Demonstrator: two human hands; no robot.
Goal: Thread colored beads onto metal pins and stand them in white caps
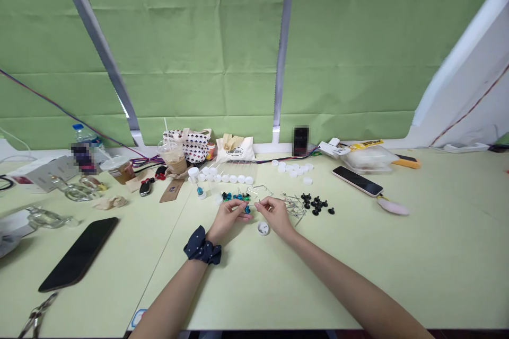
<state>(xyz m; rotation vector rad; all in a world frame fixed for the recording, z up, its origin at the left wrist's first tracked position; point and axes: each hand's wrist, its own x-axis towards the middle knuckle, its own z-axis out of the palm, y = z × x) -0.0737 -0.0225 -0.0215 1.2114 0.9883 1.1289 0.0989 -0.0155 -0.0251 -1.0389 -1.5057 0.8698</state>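
Observation:
My left hand (229, 217) is closed in a pinch on a small blue plastic piece (247, 210). Close beside it, my right hand (275, 215) pinches the end of a thin metal wire, which seems to run toward the blue piece; whether the two join I cannot tell. Just below the fingertips sits a round white cap (263, 229) with tiny bits inside. Behind my left hand lie several blue and green pieces (235, 197). Bent metal wires (295, 207) are piled right of my right hand, and several black plastic pieces (317, 203) lie beyond them.
White caps stand in a row (237, 179), with more (294, 169) scattered at the back. A phone (358, 181) lies on the right, a larger phone (79, 254) at left. An iced drink (173, 159), a pouch (235, 149) and glass bottles (47, 217) also occupy the table.

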